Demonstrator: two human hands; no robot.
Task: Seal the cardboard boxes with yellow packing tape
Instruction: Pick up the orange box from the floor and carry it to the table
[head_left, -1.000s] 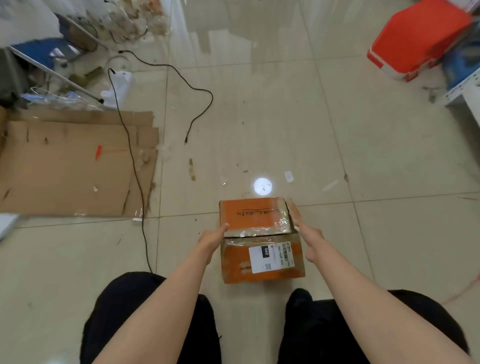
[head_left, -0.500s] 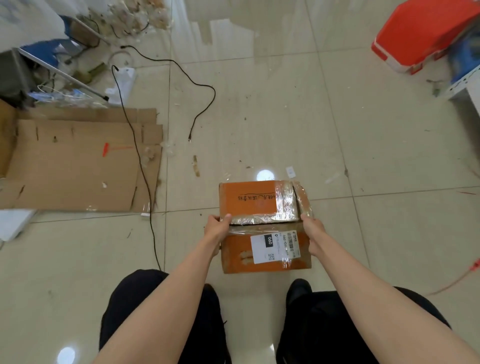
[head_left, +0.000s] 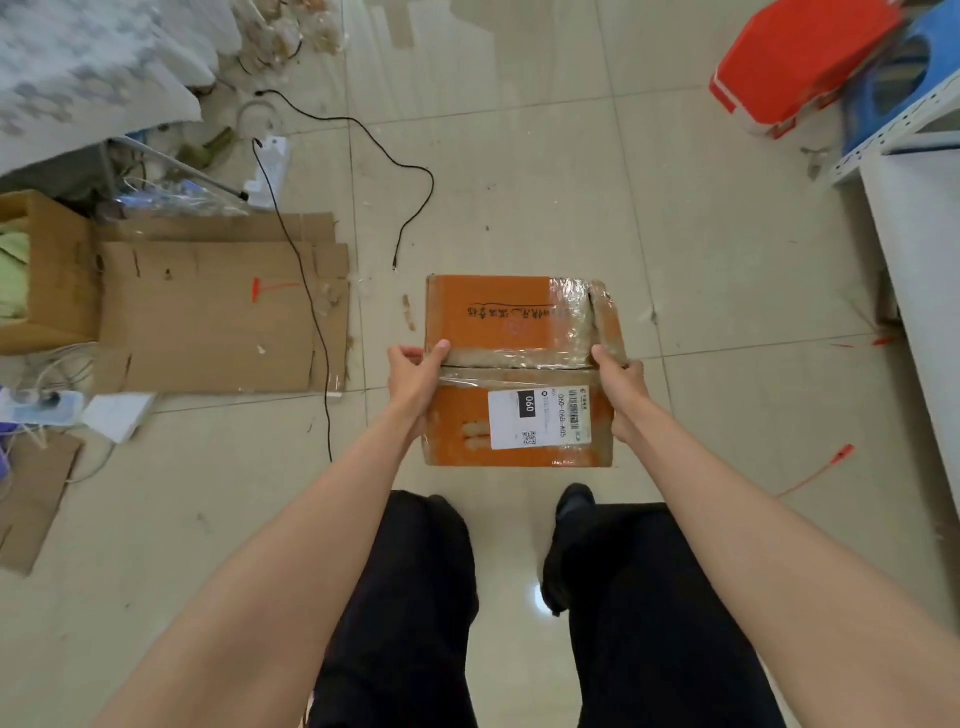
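An orange cardboard box (head_left: 498, 317) with old clear tape and a white shipping label (head_left: 540, 418) is held up above the floor in front of my knees. My left hand (head_left: 415, 379) grips its left side, thumb hooked over the top edge. My right hand (head_left: 621, 384) grips its right side, thumb on the top corner. No roll of yellow tape shows in this view.
Flattened cardboard (head_left: 218, 317) lies on the tiled floor at left, crossed by a black cable (head_left: 311, 322). An open carton (head_left: 41, 270) stands at far left. A red box (head_left: 800, 57) and blue stool (head_left: 898, 78) sit top right. A white shelf (head_left: 924, 270) runs along the right.
Both hands closed on the box's sides and lifted it off the floor toward me. The camera view shifted, bringing more of the left clutter and the right shelf into sight.
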